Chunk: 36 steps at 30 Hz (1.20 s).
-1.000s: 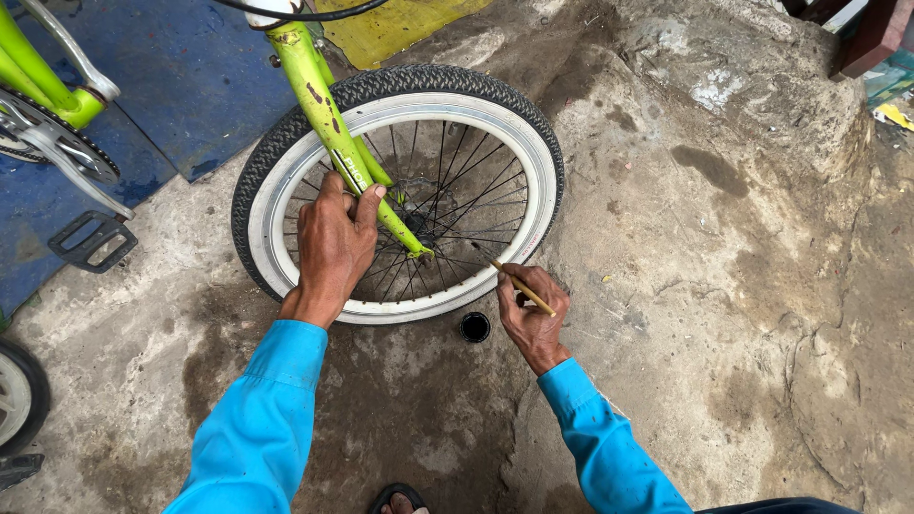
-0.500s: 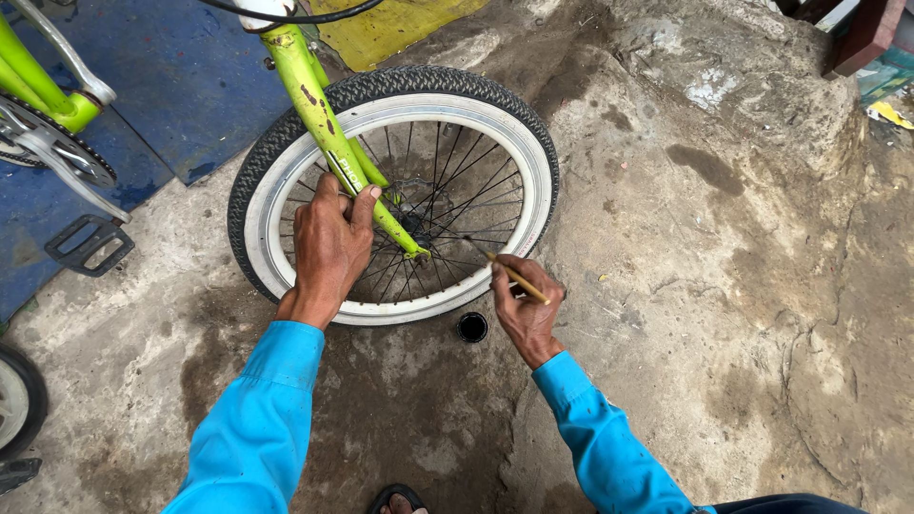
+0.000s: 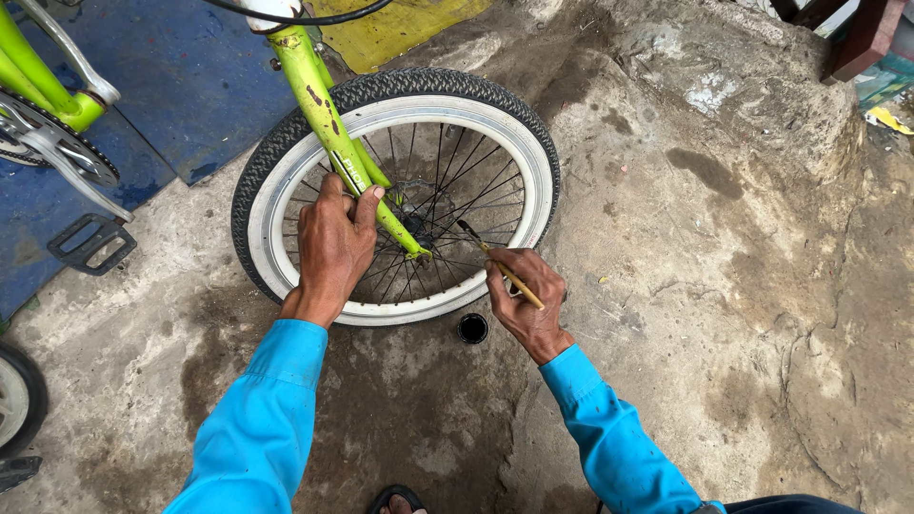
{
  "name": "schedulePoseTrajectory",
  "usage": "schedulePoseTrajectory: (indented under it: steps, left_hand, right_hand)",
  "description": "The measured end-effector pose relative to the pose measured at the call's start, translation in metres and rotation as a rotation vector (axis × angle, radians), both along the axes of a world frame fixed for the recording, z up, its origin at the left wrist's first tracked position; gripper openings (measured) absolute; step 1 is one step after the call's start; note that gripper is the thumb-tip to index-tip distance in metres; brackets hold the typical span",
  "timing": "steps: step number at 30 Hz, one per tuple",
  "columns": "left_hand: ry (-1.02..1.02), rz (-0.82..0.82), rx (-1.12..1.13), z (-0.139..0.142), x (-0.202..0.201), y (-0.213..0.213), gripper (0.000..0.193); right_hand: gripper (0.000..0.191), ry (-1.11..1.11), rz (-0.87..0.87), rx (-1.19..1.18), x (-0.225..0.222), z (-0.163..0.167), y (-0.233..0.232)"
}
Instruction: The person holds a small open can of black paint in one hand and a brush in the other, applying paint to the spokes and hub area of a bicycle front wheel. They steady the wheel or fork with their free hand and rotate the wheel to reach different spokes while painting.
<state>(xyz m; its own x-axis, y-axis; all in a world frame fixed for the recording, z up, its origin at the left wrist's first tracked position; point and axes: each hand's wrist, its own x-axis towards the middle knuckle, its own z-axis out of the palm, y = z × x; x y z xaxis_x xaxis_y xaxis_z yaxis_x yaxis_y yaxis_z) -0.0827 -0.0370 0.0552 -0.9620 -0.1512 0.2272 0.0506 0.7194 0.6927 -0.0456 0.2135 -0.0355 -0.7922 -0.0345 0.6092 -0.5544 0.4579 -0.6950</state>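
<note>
A lime-green bicycle stands with its front wheel on the ground, black tyre and white rim. My left hand grips the green fork leg in front of the spokes. My right hand holds a thin brush with a yellowish handle, its dark tip pointing up-left into the spokes near the hub. A small round black pot sits on the ground just below the rim, beside my right wrist. Both sleeves are bright blue.
A crank with chainring and black pedal lie at the left over a blue mat. Another small wheel shows at the lower left edge. Rough stained concrete spreads right; a sandal toe is at the bottom.
My right hand with the brush has shifted slightly, keeping the tip in the spokes near the hub. My left hand has stayed on the fork leg.
</note>
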Motion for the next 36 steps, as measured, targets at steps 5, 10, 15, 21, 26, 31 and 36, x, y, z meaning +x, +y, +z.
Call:
schedulePoseTrajectory:
  steps: [5, 10, 15, 21, 26, 31, 36]
  left_hand:
    - [0.011, -0.013, 0.005, -0.002, -0.001, -0.001, 0.026]
    - [0.017, -0.002, -0.008, -0.003, 0.000, -0.001, 0.027]
    - [0.026, -0.004, -0.013, -0.003, 0.000, -0.001, 0.027]
    - [0.023, -0.006, -0.010, -0.004, -0.001, -0.002, 0.027]
    - [0.025, -0.013, -0.002, -0.006, -0.001, -0.003, 0.026]
    - [0.023, -0.011, -0.004, -0.005, 0.000, -0.002, 0.027]
    - [0.013, -0.005, -0.009, -0.003, 0.000, -0.001, 0.026]
  right_hand:
    - [0.017, 0.036, 0.074, 0.134, -0.003, 0.018, -0.005]
    - [0.018, -0.004, 0.062, 0.230, -0.008, 0.026, -0.010]
    - [0.018, -0.034, 0.069, 0.252, -0.012, 0.028, -0.011]
    - [0.020, -0.011, 0.022, 0.246, -0.013, 0.028, -0.010]
    - [0.018, 0.033, 0.016, 0.227, -0.012, 0.028, -0.007]
    - [0.018, 0.027, 0.058, 0.238, -0.008, 0.022, -0.009]
    - [0.018, 0.012, 0.076, 0.104, -0.008, 0.015, -0.005]
